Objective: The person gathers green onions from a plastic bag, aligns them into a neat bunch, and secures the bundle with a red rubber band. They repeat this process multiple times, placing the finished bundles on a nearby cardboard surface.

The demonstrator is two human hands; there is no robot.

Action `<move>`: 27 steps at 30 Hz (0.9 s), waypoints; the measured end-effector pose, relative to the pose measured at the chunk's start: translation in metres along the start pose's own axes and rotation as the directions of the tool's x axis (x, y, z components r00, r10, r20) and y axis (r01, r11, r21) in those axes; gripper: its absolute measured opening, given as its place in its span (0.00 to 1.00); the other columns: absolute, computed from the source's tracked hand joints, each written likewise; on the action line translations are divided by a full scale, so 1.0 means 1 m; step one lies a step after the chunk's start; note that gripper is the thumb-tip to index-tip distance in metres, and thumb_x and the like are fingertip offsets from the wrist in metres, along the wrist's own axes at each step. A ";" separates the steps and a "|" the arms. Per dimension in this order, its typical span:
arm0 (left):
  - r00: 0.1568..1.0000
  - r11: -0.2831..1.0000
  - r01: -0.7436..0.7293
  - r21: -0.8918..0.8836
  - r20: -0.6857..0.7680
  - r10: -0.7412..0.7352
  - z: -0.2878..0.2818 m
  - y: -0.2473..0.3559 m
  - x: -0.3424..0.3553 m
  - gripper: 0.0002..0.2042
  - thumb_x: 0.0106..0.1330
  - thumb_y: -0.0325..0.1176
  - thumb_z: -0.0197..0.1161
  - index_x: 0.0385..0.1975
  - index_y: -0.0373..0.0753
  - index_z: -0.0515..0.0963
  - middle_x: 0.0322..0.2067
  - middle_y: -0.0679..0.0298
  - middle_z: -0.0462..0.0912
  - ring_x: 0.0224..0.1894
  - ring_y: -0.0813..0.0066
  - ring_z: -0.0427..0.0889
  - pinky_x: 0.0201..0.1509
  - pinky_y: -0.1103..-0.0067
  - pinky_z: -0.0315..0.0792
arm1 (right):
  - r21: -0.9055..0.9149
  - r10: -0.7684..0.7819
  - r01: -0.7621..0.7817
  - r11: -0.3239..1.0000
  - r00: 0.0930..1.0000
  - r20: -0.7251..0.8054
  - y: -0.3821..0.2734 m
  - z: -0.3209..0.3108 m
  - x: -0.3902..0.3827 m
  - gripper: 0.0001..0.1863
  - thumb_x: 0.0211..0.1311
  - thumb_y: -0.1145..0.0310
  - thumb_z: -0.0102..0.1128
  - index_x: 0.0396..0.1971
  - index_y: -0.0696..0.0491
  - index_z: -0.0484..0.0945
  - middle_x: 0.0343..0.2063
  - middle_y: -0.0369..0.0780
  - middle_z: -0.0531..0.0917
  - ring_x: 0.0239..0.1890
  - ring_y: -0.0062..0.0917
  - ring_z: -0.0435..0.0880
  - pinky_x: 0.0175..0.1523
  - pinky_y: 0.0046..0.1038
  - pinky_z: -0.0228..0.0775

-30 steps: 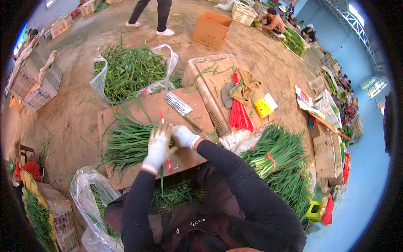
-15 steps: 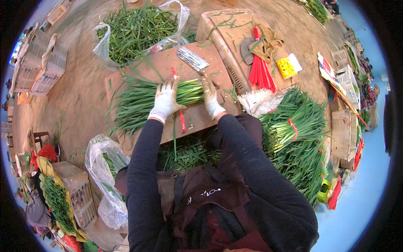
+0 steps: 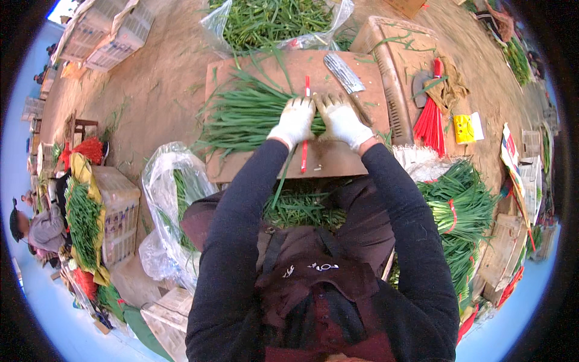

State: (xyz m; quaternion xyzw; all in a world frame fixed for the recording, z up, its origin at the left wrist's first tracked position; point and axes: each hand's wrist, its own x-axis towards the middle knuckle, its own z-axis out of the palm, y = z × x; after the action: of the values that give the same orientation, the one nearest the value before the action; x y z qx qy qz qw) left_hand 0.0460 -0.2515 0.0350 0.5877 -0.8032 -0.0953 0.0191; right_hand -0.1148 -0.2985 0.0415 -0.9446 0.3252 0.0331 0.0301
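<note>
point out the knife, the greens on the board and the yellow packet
Knife (image 3: pixel 345 73), head view: middle of the blade
Greens (image 3: pixel 250 114), head view: leaves left of the hands
Yellow packet (image 3: pixel 464 130), head view: its front

From the wearer's head, near and above the worktop (image 3: pixel 241 166), we look steeply down through a wide fisheye.

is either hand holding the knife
No, the knife lies on the brown board, while the left hand and right hand are at the green bunch.
</note>
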 end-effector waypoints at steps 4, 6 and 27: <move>0.987 0.995 0.019 -0.101 0.161 -0.002 -0.003 -0.017 0.009 0.45 0.37 0.44 0.77 0.57 0.29 0.67 0.51 0.47 0.75 0.57 0.50 0.72 0.64 0.65 0.64 | -0.006 0.054 -0.056 0.998 0.986 -0.157 -0.011 0.016 0.014 0.51 0.38 0.53 0.72 0.63 0.61 0.62 0.44 0.53 0.80 0.47 0.44 0.81 0.58 0.47 0.68; 0.999 1.000 0.001 -0.028 0.036 0.000 -0.005 -0.017 0.001 0.45 0.39 0.42 0.77 0.59 0.29 0.65 0.57 0.46 0.70 0.63 0.50 0.67 0.68 0.65 0.60 | 0.156 0.097 -0.088 0.984 0.994 -0.048 -0.009 0.020 0.014 0.47 0.40 0.53 0.71 0.62 0.58 0.63 0.41 0.51 0.80 0.43 0.43 0.82 0.50 0.43 0.74; 0.976 0.940 0.210 -0.267 0.004 -0.217 0.023 -0.022 -0.105 0.10 0.60 0.35 0.59 0.37 0.40 0.81 0.35 0.50 0.83 0.41 0.49 0.82 0.44 0.62 0.76 | 0.222 0.117 -0.093 0.971 0.988 -0.097 -0.003 0.028 0.019 0.36 0.41 0.51 0.70 0.51 0.53 0.71 0.40 0.54 0.80 0.43 0.47 0.82 0.49 0.42 0.76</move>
State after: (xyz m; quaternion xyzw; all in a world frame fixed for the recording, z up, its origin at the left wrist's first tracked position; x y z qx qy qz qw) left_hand 0.0961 -0.1554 0.0175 0.6647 -0.7143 -0.1961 0.0975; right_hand -0.0996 -0.3052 0.0118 -0.9175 0.3776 -0.0529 0.1135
